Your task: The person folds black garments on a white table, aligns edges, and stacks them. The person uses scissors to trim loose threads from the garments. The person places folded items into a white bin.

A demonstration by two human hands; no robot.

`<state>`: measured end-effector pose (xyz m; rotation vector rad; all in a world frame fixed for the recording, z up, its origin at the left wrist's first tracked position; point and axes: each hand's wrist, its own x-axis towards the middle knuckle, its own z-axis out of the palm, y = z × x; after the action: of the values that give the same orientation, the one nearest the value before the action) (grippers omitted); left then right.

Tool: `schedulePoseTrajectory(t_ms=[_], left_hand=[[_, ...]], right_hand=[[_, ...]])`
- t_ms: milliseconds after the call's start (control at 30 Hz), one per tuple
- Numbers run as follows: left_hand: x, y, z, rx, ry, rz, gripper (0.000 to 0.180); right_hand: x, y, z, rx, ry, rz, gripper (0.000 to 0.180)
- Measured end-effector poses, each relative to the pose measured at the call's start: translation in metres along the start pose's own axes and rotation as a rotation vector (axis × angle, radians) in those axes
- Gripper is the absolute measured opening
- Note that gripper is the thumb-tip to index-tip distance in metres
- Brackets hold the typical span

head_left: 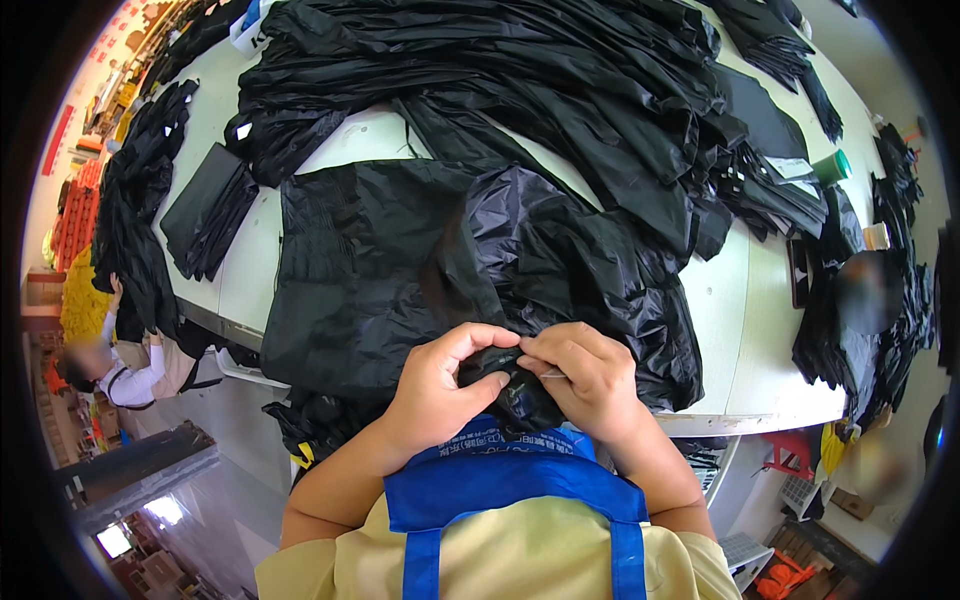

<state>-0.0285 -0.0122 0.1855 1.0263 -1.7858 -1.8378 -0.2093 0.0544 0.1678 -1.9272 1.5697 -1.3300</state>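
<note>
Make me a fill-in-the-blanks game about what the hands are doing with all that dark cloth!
1. The left hand and right hand pinch a bunched piece of shiny fabric whose colour is ____.
2. The person wears an apron whose colour is ____.
3. The fabric piles lie on a table whose top is ____.
4. A small metal tool shows in the ____ hand.

Missing words: black; blue; white; right

Black glossy garment (pixel 560 260) on a white table (pixel 745 330) (apron (pixel 520 480) blue, shirt (pixel 510 560) pale yellow).
</note>
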Motion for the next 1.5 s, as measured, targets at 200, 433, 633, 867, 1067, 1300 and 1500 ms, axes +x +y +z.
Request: schedulePoseTrajectory(t_ms=[200,433,633,867,1067,1300,1500], left_hand=[[-0.008,0.001,-0.006,0.037,0.047,0.036,0.026],[-0.014,-0.003,-0.011,-0.184,-0.008,-0.044,0.027],[-0.013,-0.001,-0.014,-0.482,-0.108,-0.146,0.029],[-0.013,0.005,-0.01,-0.368,-0.107,-0.135,0.029],[-0.013,0.008,-0.008,-0.363,-0.11,-0.149,0.029],[-0.015,0.012,-0.007,-0.248,-0.107,-0.106,0.028],[-0.014,0.012,-0.007,-0.197,-0.097,-0.112,0.028]], right_hand=[[0.005,-0.025,0.005,-0.193,-0.044,-0.198,0.027],[-0.006,-0.018,-0.017,0.308,-0.153,0.105,0.026],[-0.002,-0.012,-0.028,-0.121,-0.217,0.059,0.034],[0.007,-0.022,-0.026,-0.247,-0.149,-0.112,0.034],[0.006,-0.023,-0.023,-0.281,-0.114,-0.15,0.031],[0.007,-0.023,-0.019,-0.198,-0.114,-0.134,0.028],[0.008,-0.027,-0.017,-0.236,-0.103,-0.132,0.025]])
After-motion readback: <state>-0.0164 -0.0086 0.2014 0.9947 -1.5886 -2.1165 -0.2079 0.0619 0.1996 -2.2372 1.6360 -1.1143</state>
